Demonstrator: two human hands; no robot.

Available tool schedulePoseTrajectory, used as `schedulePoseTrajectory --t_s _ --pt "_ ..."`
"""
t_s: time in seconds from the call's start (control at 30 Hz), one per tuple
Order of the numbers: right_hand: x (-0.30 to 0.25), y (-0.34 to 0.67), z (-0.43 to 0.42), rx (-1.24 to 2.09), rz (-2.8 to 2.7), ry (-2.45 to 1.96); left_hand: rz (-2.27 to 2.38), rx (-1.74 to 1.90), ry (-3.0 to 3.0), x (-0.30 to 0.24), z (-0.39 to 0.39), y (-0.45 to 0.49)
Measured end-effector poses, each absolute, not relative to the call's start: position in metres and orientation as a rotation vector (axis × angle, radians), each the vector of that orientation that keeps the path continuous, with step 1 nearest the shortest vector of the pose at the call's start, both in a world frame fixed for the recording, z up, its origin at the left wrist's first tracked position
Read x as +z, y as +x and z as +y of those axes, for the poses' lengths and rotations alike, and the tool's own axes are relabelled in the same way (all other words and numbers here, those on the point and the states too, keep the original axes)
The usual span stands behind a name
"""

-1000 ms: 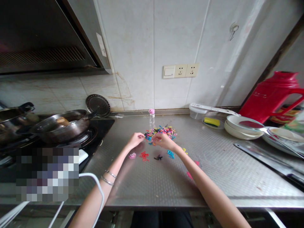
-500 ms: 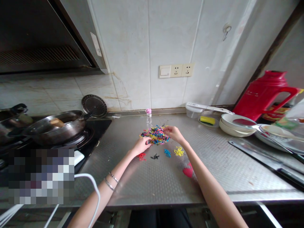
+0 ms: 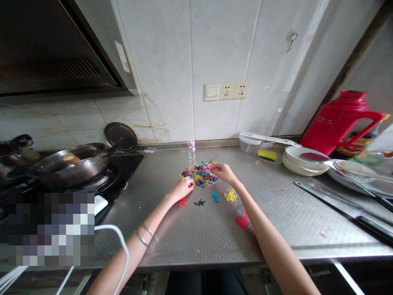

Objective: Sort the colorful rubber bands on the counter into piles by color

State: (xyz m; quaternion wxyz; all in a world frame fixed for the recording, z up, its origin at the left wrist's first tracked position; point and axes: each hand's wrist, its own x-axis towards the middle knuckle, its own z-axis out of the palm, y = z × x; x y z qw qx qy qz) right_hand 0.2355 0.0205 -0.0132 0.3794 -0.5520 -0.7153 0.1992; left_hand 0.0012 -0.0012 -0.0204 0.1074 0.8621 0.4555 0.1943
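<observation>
A loose heap of small rubber bands (image 3: 201, 173) in mixed colours lies mid-counter. My left hand (image 3: 184, 187) rests at its lower left edge, thumb and fingers curled together; whatever they grip is too small to make out. At the heap's right edge, my right hand (image 3: 226, 173) pinches among the bands, its fingertip contents hidden. Nearer me are sorted little piles: red bands (image 3: 183, 202) just below my left hand, black bands (image 3: 199, 202), blue bands (image 3: 215, 197) and yellow bands (image 3: 230, 195). A small clear bottle with a pink cap (image 3: 191, 150) stands behind the heap.
A clear bag with something pink-red (image 3: 242, 220) lies beside my right forearm. To the right are a knife (image 3: 330, 201), stacked bowls (image 3: 303, 167), a yellow sponge (image 3: 267, 155) and a red thermos (image 3: 340, 123). A pan (image 3: 70, 172) sits on the left stove; a white cable (image 3: 121, 237) crosses my left forearm.
My left thumb and fingers have drawn closer together at the heap's edge. My right hand stays at almost the same spot. The view has shifted slightly.
</observation>
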Motion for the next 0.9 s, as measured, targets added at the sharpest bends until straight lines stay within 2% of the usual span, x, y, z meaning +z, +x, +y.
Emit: schedulePoseTrajectory --t_s 0.3,0.67,0.8,0.9 --pt "-0.017 0.237 0.023 0.519 -1.832 -1.427 1.328 0.682 2.431 -0.025 0.007 -0.002" --pt "-0.012 0.217 0.013 0.584 -1.952 -1.327 1.066 0.858 2.04 -0.018 0.013 -0.004" --pt "-0.012 0.212 0.011 0.56 -2.02 -1.304 1.046 0.766 1.997 -0.003 0.015 -0.016" --pt "-0.014 0.208 0.008 0.501 -2.083 -1.298 0.994 0.52 2.036 0.007 0.017 -0.034"
